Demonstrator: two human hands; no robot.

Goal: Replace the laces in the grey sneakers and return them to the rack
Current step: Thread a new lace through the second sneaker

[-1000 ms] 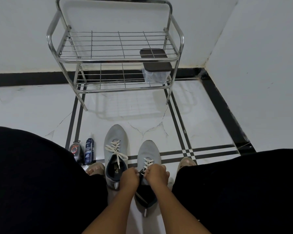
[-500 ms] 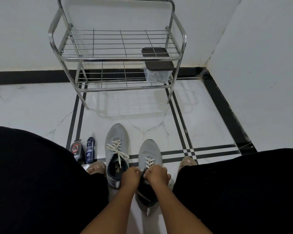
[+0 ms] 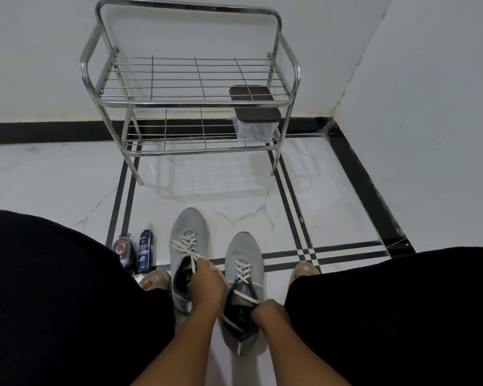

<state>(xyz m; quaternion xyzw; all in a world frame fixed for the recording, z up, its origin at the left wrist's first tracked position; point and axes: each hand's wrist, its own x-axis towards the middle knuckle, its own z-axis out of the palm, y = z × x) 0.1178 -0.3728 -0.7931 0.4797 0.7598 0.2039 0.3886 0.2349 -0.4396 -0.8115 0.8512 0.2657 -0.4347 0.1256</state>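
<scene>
Head view looks down between my two black-clad knees at the white marble floor (image 3: 67, 174) with its black inlay stripes. Two grey knit sneakers sit side by side on it, toes pointing away from me. The left grey sneaker (image 3: 188, 227) lies a little further forward and carries a cream flat lace (image 3: 185, 245) threaded through its eyelets. The right grey sneaker (image 3: 243, 249) sits nearer, with its own cream lace (image 3: 243, 270) crossed over the tongue and its ends running back toward me.

My left hand (image 3: 207, 286) is curled over the gap between the two shoes; I can see a lace strand meeting its fingers, but I cannot tell from here which strand it grips. My right hand (image 3: 271, 313) is closed in a fist at the collar of the right sneaker, pinching a lace end that stretches taut from the eyelets.

Straight ahead against the white wall stands the chromed steel two-tier wire rack (image 3: 190, 103). On its lower tier, at the right, rests a clear plastic box with a dark brown lid (image 3: 255, 122). Just left of the left sneaker stand a dark blue bottle with white print (image 3: 145, 253) and a small black container with a red ring on it (image 3: 123, 250), close together. Bare toes show beside each shoe.
</scene>
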